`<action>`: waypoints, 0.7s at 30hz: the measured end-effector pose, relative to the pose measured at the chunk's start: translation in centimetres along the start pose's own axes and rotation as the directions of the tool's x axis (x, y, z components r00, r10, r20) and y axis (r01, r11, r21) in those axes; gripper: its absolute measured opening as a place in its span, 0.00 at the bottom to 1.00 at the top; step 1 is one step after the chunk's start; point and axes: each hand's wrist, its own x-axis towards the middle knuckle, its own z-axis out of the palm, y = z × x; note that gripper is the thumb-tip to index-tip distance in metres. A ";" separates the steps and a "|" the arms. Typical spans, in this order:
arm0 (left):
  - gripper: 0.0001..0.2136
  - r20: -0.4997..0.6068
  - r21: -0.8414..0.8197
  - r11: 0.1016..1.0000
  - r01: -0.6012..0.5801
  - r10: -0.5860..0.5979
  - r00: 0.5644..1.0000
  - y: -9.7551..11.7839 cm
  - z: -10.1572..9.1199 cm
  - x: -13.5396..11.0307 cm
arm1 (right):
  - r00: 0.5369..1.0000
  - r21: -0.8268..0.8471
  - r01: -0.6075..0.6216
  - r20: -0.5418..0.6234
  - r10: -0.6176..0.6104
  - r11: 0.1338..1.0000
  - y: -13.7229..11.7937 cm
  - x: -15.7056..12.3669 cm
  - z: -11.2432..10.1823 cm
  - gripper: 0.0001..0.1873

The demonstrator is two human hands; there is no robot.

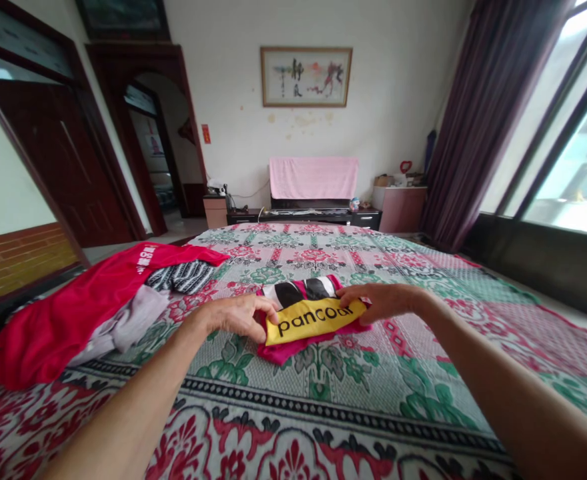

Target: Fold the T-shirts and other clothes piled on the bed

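Observation:
A folded garment (313,323) lies on the patterned bedspread (318,380) in front of me. Its upper layer is a yellow band with dark lettering, and magenta cloth with black and white patches shows around it. My left hand (246,315) pinches the band's left end between thumb and fingers. At the right end, my right hand (386,301) has its fingers closed over the cloth, hiding the last letter in part. What kind of garment it is, I cannot make out.
To the left, a loose heap holds a red garment (88,300), a black-and-white patterned cloth (186,275) and a pale grey-lilac cloth (128,319). Beyond the bed stands a low black cabinet (308,217), with a pink cloth (314,177) draped above it. Dark curtains (463,120) hang at the right.

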 end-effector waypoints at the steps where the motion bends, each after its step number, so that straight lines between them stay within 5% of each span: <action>1: 0.19 -0.007 0.000 1.000 -0.008 0.008 1.000 0.0 0.1 0.1 | 1.000 0.001 0.001 -0.003 -0.001 1.000 0.3 0.1 0.2 0.25; 5: 0.21 0.000 0.018 1.000 -0.024 0.024 1.000 0.4 0.0 -0.1 | 0.997 0.069 0.011 -0.071 -0.006 0.998 0.8 0.6 0.7 0.13; 9: 0.22 0.002 0.033 0.999 -0.007 0.007 1.000 0.7 -0.3 -0.4 | 0.979 0.086 -0.030 -0.200 0.047 0.996 0.5 1.0 0.7 0.12; 15: 0.26 -0.011 -0.023 1.000 0.021 -0.021 1.000 0.2 -0.4 -0.5 | 0.857 0.091 0.064 -0.515 -0.007 0.994 0.7 3.0 1.8 0.16; 21: 0.24 -0.049 -0.120 0.993 -0.013 0.007 0.999 -0.4 -0.6 -0.3 | 0.770 0.074 0.017 -0.637 0.034 0.997 1.0 4.6 3.4 0.15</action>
